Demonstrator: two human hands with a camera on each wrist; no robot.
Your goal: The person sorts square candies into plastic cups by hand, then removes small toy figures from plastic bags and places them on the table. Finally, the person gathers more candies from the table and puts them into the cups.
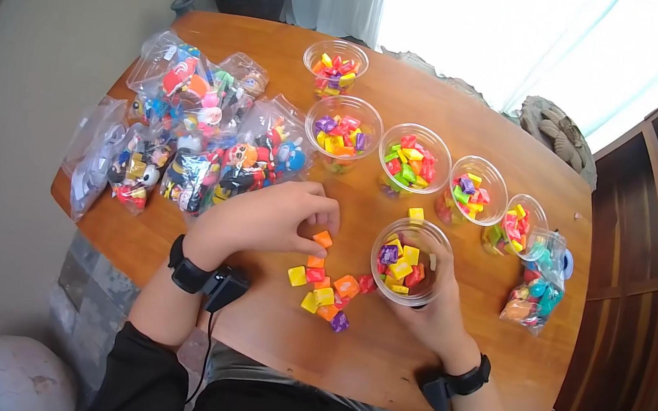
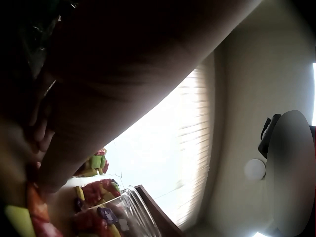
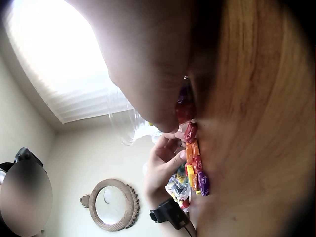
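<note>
While the left hand (image 1: 282, 213) pinches an orange, square wrapped candy (image 1: 324, 239) between thumb and finger, the right hand (image 1: 440, 304) curls round a clear, round plastic cup (image 1: 423, 229) part-filled with yellow, red and purple candies (image 1: 401, 268). Loose bright wrapped candies (image 1: 323, 296) lie between the hands on a brown wooden table (image 1: 257, 316). Beyond, I count five candy-filled clear cups (image 1: 419, 132); clear bags of toy figures (image 1: 204, 139) at left.

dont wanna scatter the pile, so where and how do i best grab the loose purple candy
Pinch the purple candy by its edges, probably best coming from the near right. It is a small wrapped piece at the near end of the pile, with bare table on that side, while other candies crowd its far left.
</note>
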